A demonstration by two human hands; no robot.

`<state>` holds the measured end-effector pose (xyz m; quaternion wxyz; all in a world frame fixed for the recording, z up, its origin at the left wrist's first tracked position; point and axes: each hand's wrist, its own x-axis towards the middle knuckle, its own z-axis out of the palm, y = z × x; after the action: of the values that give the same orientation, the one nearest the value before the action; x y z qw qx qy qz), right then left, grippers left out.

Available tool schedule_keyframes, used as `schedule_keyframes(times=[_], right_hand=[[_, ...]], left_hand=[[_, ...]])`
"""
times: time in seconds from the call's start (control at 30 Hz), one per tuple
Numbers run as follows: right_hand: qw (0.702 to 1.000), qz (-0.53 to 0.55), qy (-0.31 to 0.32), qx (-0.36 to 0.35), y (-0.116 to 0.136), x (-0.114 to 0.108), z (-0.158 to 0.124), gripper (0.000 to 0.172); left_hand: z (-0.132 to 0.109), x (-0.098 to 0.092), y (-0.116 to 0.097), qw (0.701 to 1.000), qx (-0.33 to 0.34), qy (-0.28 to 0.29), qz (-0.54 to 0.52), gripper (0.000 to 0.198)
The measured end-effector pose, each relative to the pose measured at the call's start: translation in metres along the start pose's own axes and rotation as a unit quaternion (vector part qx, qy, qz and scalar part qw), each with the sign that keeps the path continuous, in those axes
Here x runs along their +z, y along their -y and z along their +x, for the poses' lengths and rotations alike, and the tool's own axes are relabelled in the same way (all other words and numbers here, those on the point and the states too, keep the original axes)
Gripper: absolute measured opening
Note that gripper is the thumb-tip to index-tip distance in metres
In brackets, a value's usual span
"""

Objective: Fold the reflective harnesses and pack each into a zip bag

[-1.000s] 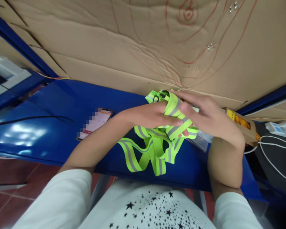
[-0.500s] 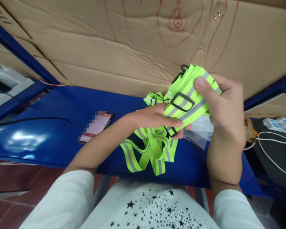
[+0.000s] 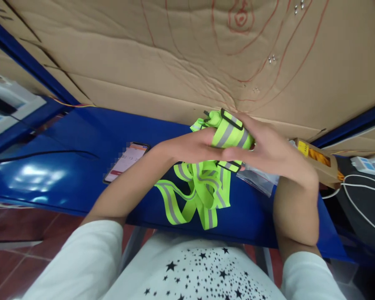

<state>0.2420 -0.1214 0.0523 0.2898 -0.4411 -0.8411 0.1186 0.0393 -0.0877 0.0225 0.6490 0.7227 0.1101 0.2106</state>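
Note:
A neon-yellow reflective strap vest [image 3: 206, 187] with grey stripes and black buckles hangs in loops over the blue table [image 3: 65, 166]. Its upper part is folded into a bundle between both hands. My left hand [image 3: 190, 148] grips the bundle from the left, fingers closed under it. My right hand [image 3: 268, 150] wraps over the bundle from the right and presses it against the left hand. The loose strap ends dangle toward my lap.
A phone [image 3: 125, 161] with a lit screen lies on the table to the left. A clear plastic bag [image 3: 259, 179] lies under my right wrist. A cardboard box [image 3: 318, 160] and white cables [image 3: 359, 191] sit at right. A cardboard wall [image 3: 175, 54] stands behind.
My right hand had lifted the folded strap bundle up and to the right half a second ago. It has come back down onto the left hand, pressing the bundle tighter.

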Motion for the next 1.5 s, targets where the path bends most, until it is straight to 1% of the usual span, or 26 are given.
schedule_keyframes(times=[0.03, 0.1, 0.2, 0.27, 0.33, 0.4, 0.47, 0.53, 0.57, 0.63, 0.67, 0.73, 0.8, 0.87, 0.93, 1.07, 1.1, 1.17, 1.2, 1.23, 1.27, 1.33, 1.37, 1.4, 1.43, 1.5], right_hand=[[1.0, -0.009, 0.003, 0.002, 0.003, 0.0, -0.001, 0.049], [1.0, 0.015, -0.019, 0.015, 0.007, 0.003, 0.0, 0.043], [0.995, 0.042, -0.088, 0.029, 0.009, 0.009, 0.004, 0.035], [0.987, 0.038, -0.152, 0.022, 0.006, 0.011, 0.006, 0.034], [0.975, 0.036, -0.22, 0.021, 0.002, 0.011, 0.007, 0.034], [0.965, 0.081, -0.245, 0.036, -0.004, 0.01, 0.007, 0.034], [0.957, 0.182, -0.212, 0.074, -0.01, 0.01, 0.008, 0.034], [0.94, 0.285, -0.142, 0.123, -0.014, 0.011, 0.009, 0.036], [0.929, 0.321, -0.115, 0.142, -0.015, 0.012, 0.01, 0.037], [0.914, 0.363, -0.091, 0.157, -0.016, 0.014, 0.011, 0.036], [0.91, 0.374, -0.094, 0.154, -0.015, 0.016, 0.012, 0.035], [0.902, 0.389, -0.127, 0.139, -0.012, 0.02, 0.013, 0.032], [0.893, 0.408, -0.149, 0.121, -0.007, 0.023, 0.014, 0.029], [0.883, 0.433, -0.148, 0.107, -0.004, 0.026, 0.015, 0.026], [0.882, 0.438, -0.144, 0.101, -0.002, 0.028, 0.015, 0.025], [0.887, 0.407, -0.206, 0.075, 0.0, 0.023, 0.012, 0.021], [0.883, 0.419, -0.199, 0.072, -0.001, 0.02, 0.012, 0.019], [0.875, 0.452, -0.145, 0.097, -0.003, 0.017, 0.011, 0.019], [0.877, 0.453, -0.111, 0.116, -0.004, 0.016, 0.011, 0.021], [0.887, 0.435, -0.09, 0.129, -0.006, 0.016, 0.011, 0.023], [0.903, 0.4, -0.091, 0.13, -0.008, 0.017, 0.011, 0.024], [0.934, 0.314, -0.142, 0.093, -0.011, 0.018, 0.012, 0.026], [0.943, 0.28, -0.167, 0.067, -0.012, 0.017, 0.011, 0.028], [0.949, 0.26, -0.174, 0.046, -0.013, 0.015, 0.011, 0.028], [0.956, 0.252, -0.149, 0.029, -0.013, 0.013, 0.009, 0.029], [0.97, 0.244, -0.022, 0.006, -0.013, 0.007, 0.006, 0.04]], left_hand=[[0.0, 0.002, 0.001, 1.0, -0.003, -0.006, -0.021, 0.02], [0.001, 0.005, 0.003, 0.996, -0.01, -0.024, -0.09, 0.026], [0.003, 0.008, 0.006, 0.984, -0.009, -0.037, -0.172, 0.039], [0.005, 0.007, 0.009, 0.986, -0.014, -0.019, -0.163, 0.044], [0.007, 0.005, 0.011, 0.992, -0.026, -0.006, -0.123, 0.04], [0.008, 0.003, 0.01, 0.996, -0.029, -0.008, -0.081, 0.031], [0.006, 0.004, 0.006, 0.999, -0.025, -0.006, -0.045, 0.027], [0.002, 0.005, 0.001, 0.999, -0.032, 0.019, -0.017, 0.026], [0.0, 0.006, -0.002, 0.999, -0.037, 0.027, -0.006, 0.025], [-0.004, 0.007, -0.007, 0.999, -0.039, 0.02, 0.011, 0.02], [-0.006, 0.007, -0.01, 0.999, -0.038, 0.01, 0.017, 0.018], [-0.008, 0.006, -0.013, 0.999, -0.038, -0.004, 0.026, 0.014], [-0.009, 0.004, -0.014, 0.999, -0.042, 0.002, 0.027, 0.013], [-0.009, 0.001, -0.013, 0.999, -0.043, 0.004, 0.026, 0.014], [-0.009, -0.003, -0.012, 0.999, -0.038, 0.0, 0.04, 0.015], [-0.01, -0.009, -0.012, 0.993, -0.007, -0.015, 0.115, 0.011], [-0.011, -0.01, -0.012, 0.991, 0.002, -0.014, 0.134, 0.011], [-0.011, -0.008, -0.013, 0.986, 0.02, 0.001, 0.166, 0.012], [-0.011, -0.006, -0.013, 0.984, 0.029, 0.013, 0.177, 0.012], [-0.011, -0.004, -0.013, 0.982, 0.038, 0.023, 0.183, 0.013], [-0.011, -0.002, -0.013, 0.982, 0.044, 0.028, 0.184, 0.013], [-0.009, 0.0, -0.012, 0.984, 0.046, 0.024, 0.168, 0.014], [-0.008, 0.001, -0.012, 0.987, 0.044, 0.02, 0.154, 0.015], [-0.007, 0.001, -0.013, 0.989, 0.04, 0.017, 0.139, 0.015], [-0.007, 0.0, -0.013, 0.991, 0.037, 0.015, 0.124, 0.016], [-0.006, -0.002, -0.013, 0.994, 0.031, 0.018, 0.103, 0.018]])
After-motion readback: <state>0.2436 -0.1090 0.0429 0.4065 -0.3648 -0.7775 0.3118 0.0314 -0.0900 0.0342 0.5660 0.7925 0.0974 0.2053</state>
